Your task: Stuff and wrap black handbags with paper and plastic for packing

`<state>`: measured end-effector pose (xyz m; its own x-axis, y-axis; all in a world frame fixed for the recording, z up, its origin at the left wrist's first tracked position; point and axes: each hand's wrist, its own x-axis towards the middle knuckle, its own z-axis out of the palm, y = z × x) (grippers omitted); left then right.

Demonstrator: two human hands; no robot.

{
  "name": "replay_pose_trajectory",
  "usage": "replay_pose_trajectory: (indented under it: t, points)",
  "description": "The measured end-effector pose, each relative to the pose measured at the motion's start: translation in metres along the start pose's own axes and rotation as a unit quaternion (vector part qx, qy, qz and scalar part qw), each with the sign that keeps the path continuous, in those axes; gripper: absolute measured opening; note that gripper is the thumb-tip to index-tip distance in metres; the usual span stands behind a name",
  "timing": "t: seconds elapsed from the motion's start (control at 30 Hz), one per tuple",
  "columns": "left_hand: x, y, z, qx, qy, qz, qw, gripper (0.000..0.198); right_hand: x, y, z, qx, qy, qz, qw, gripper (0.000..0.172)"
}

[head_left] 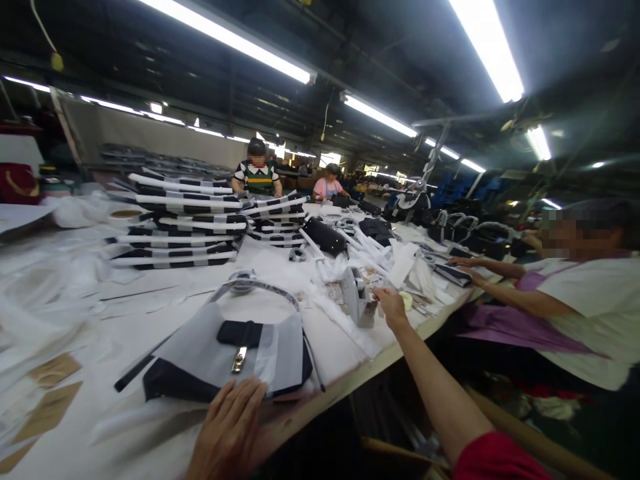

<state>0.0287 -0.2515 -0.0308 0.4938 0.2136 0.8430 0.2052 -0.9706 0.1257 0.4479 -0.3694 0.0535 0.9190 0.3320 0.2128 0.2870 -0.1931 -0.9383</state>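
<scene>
While my right hand (393,308) curls at the dispenser (356,301), gripping I cannot tell what, if anything, my left hand (233,417) lies flat and unclenched on the near edge of the bag (195,343); light, even pressure there should stop it sliding without creasing it. The bag rests on the worktop (327,343) before me, clasp (239,360) up, handle (265,285) arching away, long axis running left to right.

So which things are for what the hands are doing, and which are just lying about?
Seems part of the job:
black-and-grey bag, under the left hand
what looks like a tape dispenser, by the right hand

Seems just lying about:
stacked bundles
brown pieces
translucent wrapping
</scene>
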Motion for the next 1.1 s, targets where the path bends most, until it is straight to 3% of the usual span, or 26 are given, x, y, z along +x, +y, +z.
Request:
replay_pose_trajectory:
  t: [0.17,0.33,0.47,0.6,0.7,0.8,0.87,0.93,1.0,1.1]
  points:
    - [0.004,-0.005,-0.005,0.023,-0.024,0.056,0.998,0.033,-0.033,0.002,-0.012,0.046,0.019,0.052,0.997,0.033]
    - [0.008,-0.003,-0.007,0.026,-0.017,0.037,0.999,0.031,-0.057,0.010,-0.009,0.031,-0.001,0.122,0.992,0.032]
    - [0.009,0.003,-0.011,0.039,-0.039,0.024,0.998,0.031,-0.067,0.017,-0.023,-0.025,-0.027,0.144,0.989,0.028]
    - [0.007,0.009,-0.015,0.027,-0.083,-0.015,0.996,0.034,-0.073,0.004,-0.032,-0.061,-0.081,0.135,0.986,0.025]
    - [0.007,0.013,-0.016,0.029,-0.095,-0.040,0.994,0.033,-0.087,-0.039,-0.017,-0.060,-0.218,0.060,0.972,0.030]
    - [0.007,0.015,-0.018,0.038,-0.094,-0.054,0.993,0.031,-0.115,-0.102,0.018,-0.123,-0.427,-0.050,0.894,0.032]
    - [0.007,0.016,-0.019,0.044,-0.094,-0.056,0.993,0.031,-0.136,-0.141,0.048,-0.151,-0.566,-0.074,0.807,0.029]
    - [0.005,0.015,-0.018,0.045,-0.094,-0.059,0.993,0.031,-0.153,-0.168,0.078,-0.189,-0.661,-0.102,0.719,0.027]
    - [0.003,0.014,-0.016,0.042,-0.096,-0.063,0.992,0.031,-0.163,-0.183,0.105,-0.249,-0.702,-0.153,0.649,0.025]
    - [-0.002,0.013,-0.012,0.030,-0.090,-0.065,0.993,0.033,-0.169,-0.194,0.139,-0.362,-0.714,-0.227,0.555,0.020]
